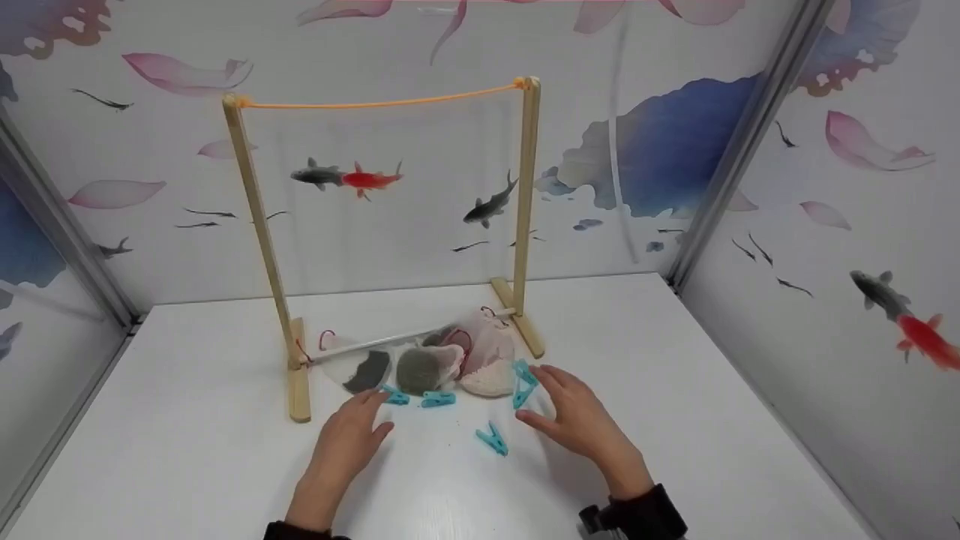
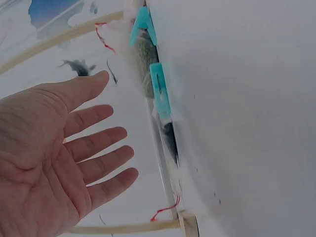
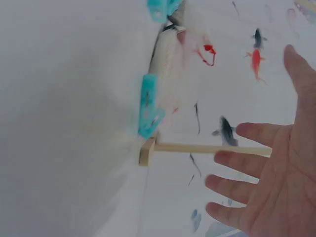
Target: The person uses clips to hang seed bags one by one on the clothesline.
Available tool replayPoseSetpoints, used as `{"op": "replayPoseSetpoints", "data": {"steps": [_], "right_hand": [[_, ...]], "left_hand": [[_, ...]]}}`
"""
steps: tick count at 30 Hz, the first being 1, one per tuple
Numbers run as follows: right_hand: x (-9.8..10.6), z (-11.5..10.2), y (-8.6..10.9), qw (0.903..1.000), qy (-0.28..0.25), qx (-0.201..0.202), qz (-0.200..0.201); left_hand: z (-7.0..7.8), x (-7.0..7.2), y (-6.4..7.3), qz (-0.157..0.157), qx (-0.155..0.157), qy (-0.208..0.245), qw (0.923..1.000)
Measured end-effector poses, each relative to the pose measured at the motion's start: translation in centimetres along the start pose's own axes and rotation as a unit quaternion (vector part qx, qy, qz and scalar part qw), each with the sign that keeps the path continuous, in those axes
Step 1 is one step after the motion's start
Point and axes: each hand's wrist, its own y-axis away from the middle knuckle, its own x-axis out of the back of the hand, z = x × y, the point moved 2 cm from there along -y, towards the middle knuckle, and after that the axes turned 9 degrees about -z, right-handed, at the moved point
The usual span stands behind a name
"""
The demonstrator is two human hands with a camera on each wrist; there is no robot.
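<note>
My left hand (image 1: 343, 439) hovers over the white table with its fingers extended and nothing in its grasp. Its fingertips overlap a teal clothespin (image 1: 397, 397) in the head view; the left wrist view shows the palm (image 2: 34, 163) facing inward, fingers spread. Opposite, my right hand (image 1: 581, 416) is likewise spread and holds nothing, its thumb and fingers beside another teal clothespin (image 1: 523, 394). Several small drawstring pouches of sheer fabric lie together behind the clothespins: one with a black patch (image 1: 370, 371), a grey-green one (image 1: 418, 371) and a pale pink one (image 1: 489, 375).
Behind the hands stands a wooden frame (image 1: 527, 195) with an orange cord (image 1: 382, 103) tied between its post tops. A white rod (image 1: 375, 343) joins the posts low down, by the pouches. One loose clothespin (image 1: 493, 439) lies nearer the front. Printed walls (image 1: 420, 255) enclose the table.
</note>
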Motion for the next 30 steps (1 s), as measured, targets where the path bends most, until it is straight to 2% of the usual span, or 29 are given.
{"op": "replayPoseSetpoints", "data": {"steps": [3, 6, 10, 14, 17, 20, 23, 25, 30], "right_hand": [[0.0, -2.0, -0.6, 0.9986, -0.02, 0.028, -0.04], [-0.3, -3.9, -1.2, 0.9952, -0.033, 0.053, -0.076], [-0.9, -5.9, -1.9, 0.9906, -0.046, 0.082, -0.1], [-1.4, -6.9, -2.5, 0.9877, -0.046, 0.099, -0.112], [-1.7, -7.1, -2.7, 0.9848, -0.056, 0.101, -0.129], [-1.9, -7.0, -2.8, 0.9826, -0.066, 0.1, -0.143], [-2.2, -7.0, -3.0, 0.9815, -0.072, 0.102, -0.145], [-2.3, -7.2, -3.1, 0.9809, -0.078, 0.11, -0.141], [-2.7, -7.5, -3.7, 0.9804, -0.104, 0.121, -0.115]], "left_hand": [[0.8, -0.7, -1.4, 0.007, -0.04, -0.013, 0.9991], [1.1, -1.3, -2.9, 0.008, -0.056, -0.024, 0.9981], [0.8, -2.1, -4.1, -0.015, -0.044, -0.019, 0.9987], [0.2, -2.5, -4.6, -0.035, -0.027, -0.014, 0.9989], [0.1, -2.1, -4.5, -0.038, -0.021, -0.025, 0.9987], [0.5, -1.2, -3.9, -0.034, -0.018, -0.017, 0.9991], [1.4, 0.1, -3.2, -0.021, -0.03, 0.043, 0.9984], [2.2, 0.9, -2.8, -0.015, -0.045, 0.106, 0.9932], [4.0, 1.8, -2.6, -0.025, -0.101, 0.245, 0.964]]}}
